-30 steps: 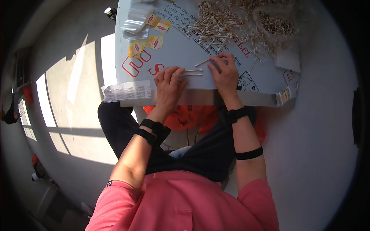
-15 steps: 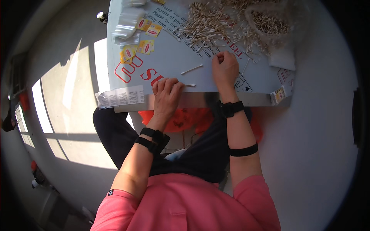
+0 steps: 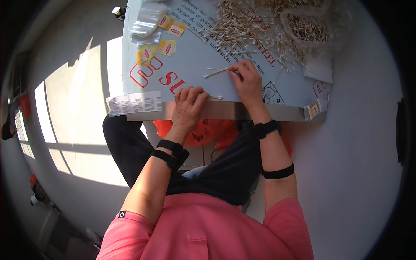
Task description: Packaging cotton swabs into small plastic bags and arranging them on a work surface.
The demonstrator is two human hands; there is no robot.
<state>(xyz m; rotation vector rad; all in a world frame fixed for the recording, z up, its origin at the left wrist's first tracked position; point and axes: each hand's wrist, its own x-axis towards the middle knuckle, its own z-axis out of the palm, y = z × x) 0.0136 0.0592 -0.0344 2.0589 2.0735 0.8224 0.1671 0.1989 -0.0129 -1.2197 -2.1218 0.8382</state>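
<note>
My left hand (image 3: pixel 187 108) rests at the table's near edge, its fingers curled around cotton swabs (image 3: pixel 215 97) whose white tips stick out to the right. A little farther right and away, my right hand (image 3: pixel 247 82) pinches the right end of a cotton swab (image 3: pixel 217 69). Its tip points left, just above another swab (image 3: pixel 212 75) that slants down to the left; whether the fingers also hold that one I cannot tell. Beyond both hands a large loose heap of cotton swabs (image 3: pixel 238 26) covers the far middle of the table.
An open clear bag of swabs (image 3: pixel 307 28) lies far right. Clear plastic bags (image 3: pixel 147 19) and yellow cards (image 3: pixel 167 47) are at the far left. A printed clear packet (image 3: pixel 138 104) overhangs the near left edge (image 3: pixel 147 116); a small packet (image 3: pixel 313 109) sits at the right corner.
My right hand has moved left, and its pinching fingertips are now at the swabs in the middle of the table. My left hand has stayed nearly in place around its swabs.
</note>
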